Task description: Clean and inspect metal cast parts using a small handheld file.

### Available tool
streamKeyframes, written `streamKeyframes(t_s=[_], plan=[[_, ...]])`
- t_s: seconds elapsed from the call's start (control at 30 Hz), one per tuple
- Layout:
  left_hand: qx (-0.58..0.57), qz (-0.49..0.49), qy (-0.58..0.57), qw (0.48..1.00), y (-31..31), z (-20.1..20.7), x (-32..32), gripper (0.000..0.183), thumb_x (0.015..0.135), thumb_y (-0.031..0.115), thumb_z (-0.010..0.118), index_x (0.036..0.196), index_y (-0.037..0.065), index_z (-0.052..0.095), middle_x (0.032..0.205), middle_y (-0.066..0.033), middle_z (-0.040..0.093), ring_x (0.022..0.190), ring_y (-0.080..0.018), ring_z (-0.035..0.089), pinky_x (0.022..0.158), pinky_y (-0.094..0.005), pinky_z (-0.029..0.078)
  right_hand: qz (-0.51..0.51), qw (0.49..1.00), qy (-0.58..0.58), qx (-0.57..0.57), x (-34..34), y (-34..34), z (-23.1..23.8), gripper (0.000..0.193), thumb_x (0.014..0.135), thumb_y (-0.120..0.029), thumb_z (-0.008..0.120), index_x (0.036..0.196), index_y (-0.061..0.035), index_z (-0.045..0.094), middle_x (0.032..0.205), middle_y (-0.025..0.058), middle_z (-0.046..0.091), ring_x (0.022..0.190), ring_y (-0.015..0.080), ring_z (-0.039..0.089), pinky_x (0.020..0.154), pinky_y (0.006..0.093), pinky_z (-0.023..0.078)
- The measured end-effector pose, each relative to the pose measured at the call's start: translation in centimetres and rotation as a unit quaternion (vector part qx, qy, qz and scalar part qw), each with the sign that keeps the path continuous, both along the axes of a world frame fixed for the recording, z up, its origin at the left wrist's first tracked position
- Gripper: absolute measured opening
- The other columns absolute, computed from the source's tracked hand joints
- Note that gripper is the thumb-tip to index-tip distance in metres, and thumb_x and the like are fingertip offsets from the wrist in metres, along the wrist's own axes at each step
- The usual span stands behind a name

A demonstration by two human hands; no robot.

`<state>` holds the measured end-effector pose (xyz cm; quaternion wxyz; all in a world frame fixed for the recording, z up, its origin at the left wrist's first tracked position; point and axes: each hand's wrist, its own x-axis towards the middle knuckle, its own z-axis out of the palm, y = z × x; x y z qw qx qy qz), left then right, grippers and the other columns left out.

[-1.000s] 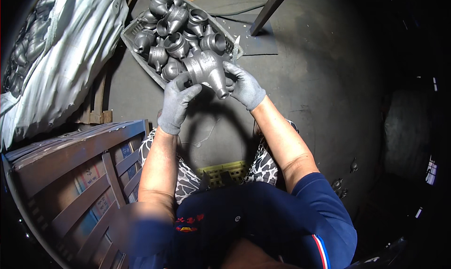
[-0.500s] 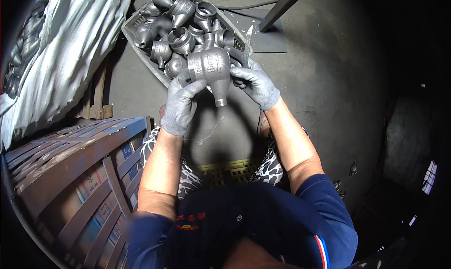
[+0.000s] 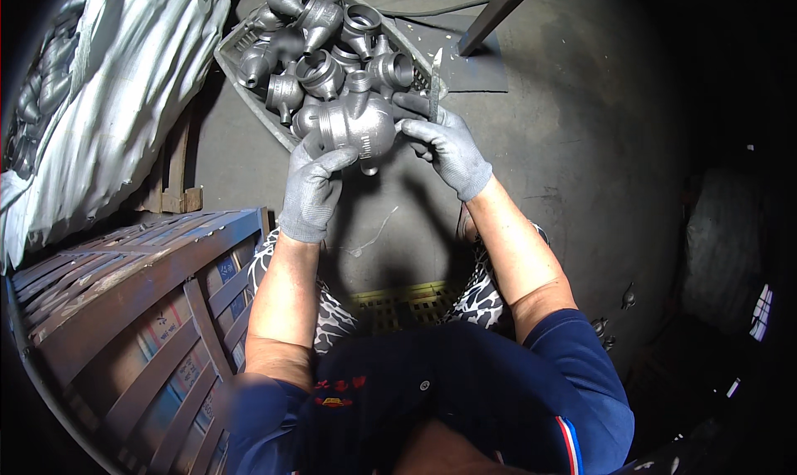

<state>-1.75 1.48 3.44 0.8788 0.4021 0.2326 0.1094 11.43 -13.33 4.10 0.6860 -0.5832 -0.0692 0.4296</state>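
A grey cast-metal valve body [image 3: 369, 129] with a threaded neck and side outlets is held up over the near end of the crate. My left hand [image 3: 314, 184], in a grey glove, grips its left end, thumb along the front. My gloved right hand [image 3: 448, 147] is closed around a narrow pointed metal blade [image 3: 436, 76], which sticks upward past the fingers; its handle is hidden. The right fingertips are close beside the casting's right side, and I cannot tell whether they touch it.
Several similar castings [image 3: 320, 70] fill a grey plastic crate [image 3: 257, 114] ahead. A slatted wooden crate [image 3: 149, 309] stands at left, below a white woven sack [image 3: 124, 101]. A dark metal leg [image 3: 506, 14] rises ahead right. A yellow plastic crate [image 3: 390, 301] shows beneath me.
My left hand has turned the valve body, bringing its threaded neck into view and its lower outlet out of sight for the most part. The right fingers have moved slightly off its side.
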Motion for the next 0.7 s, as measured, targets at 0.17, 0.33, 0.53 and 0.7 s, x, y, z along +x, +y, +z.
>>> streamKeyframes(t_s=[0.17, 0.33, 0.53, 0.7], plan=[[0.038, -0.011, 0.004, 0.999, -0.2, -0.6, 0.1, 0.046, 0.073, 0.000, 0.063, 0.118, 0.001, 0.054, 0.110, -0.0076, 0.062, 0.100, -0.0168, 0.059, 0.091, -0.0289, 0.043, 0.011, 0.998, 0.011, -0.061, 0.1, -0.8, -1.8, 0.031, 0.086, -0.024, 0.062, 0.111, -0.0072, 0.061, 0.077, -0.0039, 0.058, 0.053, 0.0033, 0.043, 0.044, 0.0177, 0.030], [0.072, -0.031, 0.017, 0.997, -0.8, -0.8, 0.1, 0.046, 0.074, 0.000, 0.064, 0.119, 0.001, 0.054, 0.112, -0.0062, 0.062, 0.103, -0.0144, 0.057, 0.092, -0.0286, 0.043, 0.035, 0.994, 0.096, -0.040, 0.0, -1.4, -1.7, 0.027, 0.086, -0.027, 0.062, 0.107, -0.0101, 0.064, 0.076, -0.0048, 0.056, 0.052, 0.0032, 0.044, 0.043, 0.0169, 0.031], [0.038, -0.021, -0.023, 0.999, -0.5, -0.3, 0.1, 0.043, 0.079, 0.006, 0.062, 0.120, 0.002, 0.053, 0.108, -0.0034, 0.061, 0.096, -0.0126, 0.056, 0.086, -0.0252, 0.043, 0.052, 0.996, 0.068, -0.010, -0.6, -1.3, -1.0, 0.035, 0.085, -0.026, 0.063, 0.116, -0.0107, 0.060, 0.082, -0.0064, 0.055, 0.059, 0.0023, 0.045, 0.046, 0.0155, 0.033], [0.056, -0.036, -0.007, 0.998, 0.0, -1.1, 0.1, 0.041, 0.079, 0.005, 0.061, 0.119, 0.002, 0.054, 0.106, -0.0039, 0.061, 0.098, -0.0126, 0.055, 0.088, -0.0266, 0.042, 0.038, 0.997, 0.053, -0.043, -0.6, -1.6, -1.6, 0.043, 0.083, -0.021, 0.066, 0.124, -0.0107, 0.055, 0.087, -0.0074, 0.056, 0.062, 0.0012, 0.045, 0.050, 0.0139, 0.034]])
